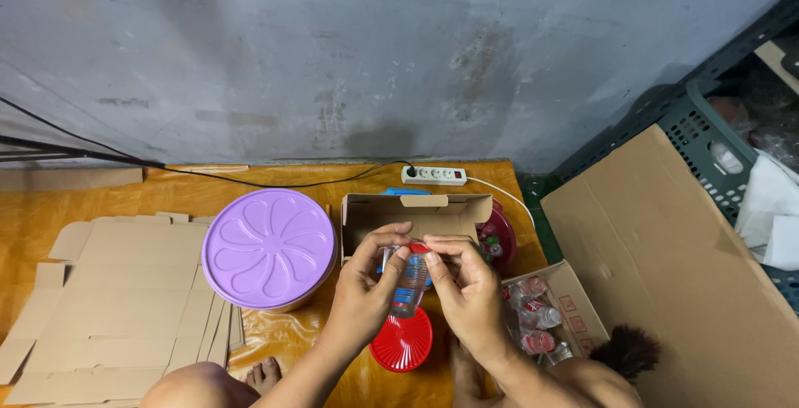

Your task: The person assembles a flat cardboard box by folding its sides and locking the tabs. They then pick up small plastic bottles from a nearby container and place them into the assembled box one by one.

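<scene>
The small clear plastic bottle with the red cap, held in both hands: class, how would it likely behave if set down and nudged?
The small clear plastic bottle looks slim and tall, so upright it would probably tip easily. Its round body suggests it would roll once on its side. The left hand and right hand hold it by the fingertips, which hints it is light.

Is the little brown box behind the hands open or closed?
Open. The small cardboard box has its top flaps folded outward, and you can see its inside wall behind the clear bottle both hands hold.
</scene>
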